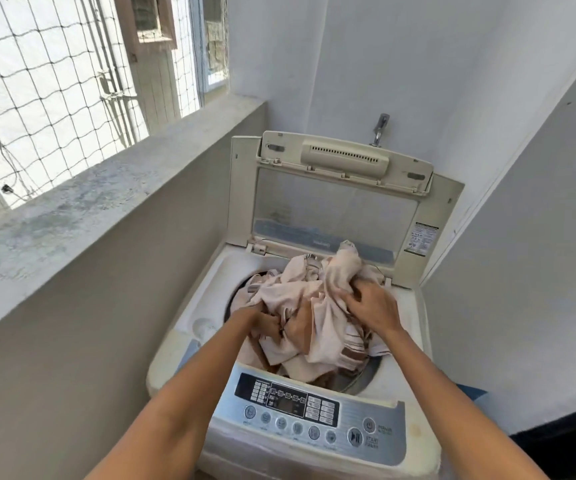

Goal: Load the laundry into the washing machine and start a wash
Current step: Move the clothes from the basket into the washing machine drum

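Looks like a home utility balcony: a top-loading washer (293, 393) tucked in a white-walled corner, a tap (380, 128) on the wall behind it, a concrete ledge (99, 192) and netting (44, 81) over the opening, with neighbouring buildings outside.

Soft, creased cream cloth laundry (317, 306) with brown stripes is filling a yellowed plastic washing machine (189, 341); its control panel (314, 417) is showing brushed silver, the lid (335, 209) cloudy clear plastic, the ledge (106, 199) rough, stained concrete.
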{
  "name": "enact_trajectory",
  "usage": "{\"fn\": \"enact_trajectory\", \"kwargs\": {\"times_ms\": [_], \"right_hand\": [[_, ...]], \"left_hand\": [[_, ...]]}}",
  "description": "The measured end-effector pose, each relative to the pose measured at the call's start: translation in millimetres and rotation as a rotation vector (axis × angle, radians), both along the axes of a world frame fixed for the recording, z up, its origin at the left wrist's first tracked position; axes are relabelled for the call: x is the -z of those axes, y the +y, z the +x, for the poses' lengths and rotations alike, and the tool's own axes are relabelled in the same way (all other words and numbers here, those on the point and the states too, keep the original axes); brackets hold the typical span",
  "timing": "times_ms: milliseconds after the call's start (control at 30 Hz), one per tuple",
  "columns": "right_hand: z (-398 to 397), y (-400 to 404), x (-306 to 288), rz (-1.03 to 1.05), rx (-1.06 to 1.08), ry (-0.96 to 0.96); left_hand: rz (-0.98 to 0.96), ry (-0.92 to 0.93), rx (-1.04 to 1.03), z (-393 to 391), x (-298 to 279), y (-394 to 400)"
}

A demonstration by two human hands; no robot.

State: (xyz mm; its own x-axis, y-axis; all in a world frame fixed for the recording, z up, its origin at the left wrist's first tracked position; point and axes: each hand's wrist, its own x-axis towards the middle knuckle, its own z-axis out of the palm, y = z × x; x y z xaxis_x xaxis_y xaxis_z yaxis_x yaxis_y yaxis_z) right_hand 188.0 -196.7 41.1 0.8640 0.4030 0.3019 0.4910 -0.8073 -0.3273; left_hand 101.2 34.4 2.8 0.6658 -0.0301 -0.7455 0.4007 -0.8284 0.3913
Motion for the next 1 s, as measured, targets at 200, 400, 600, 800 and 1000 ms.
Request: {"fn": "enact_trajectory", "kwargs": {"times_ms": [200,400,600,800,1000], "right_hand": [[18,12,-20,0.407,0.227,-0.236],[33,28,-2,0.069,-0.023,-0.079],[22,39,57,0.000,0.055,0.318],[-19,37,143,-0.261,-0.073,0.669],[4,43,177,-0.259,-0.061,0.740]], "left_hand": [[0.149,-0.739,-0.515,11,-30,27],[0.426,-0.998,-0.308,31,-17,0],[0.324,-0.494,-0.144,41,34,-41],[0.376,-0.202,-0.044,15,93,-45],[0.376,-0.102,-0.078,39,125,-50]]}}
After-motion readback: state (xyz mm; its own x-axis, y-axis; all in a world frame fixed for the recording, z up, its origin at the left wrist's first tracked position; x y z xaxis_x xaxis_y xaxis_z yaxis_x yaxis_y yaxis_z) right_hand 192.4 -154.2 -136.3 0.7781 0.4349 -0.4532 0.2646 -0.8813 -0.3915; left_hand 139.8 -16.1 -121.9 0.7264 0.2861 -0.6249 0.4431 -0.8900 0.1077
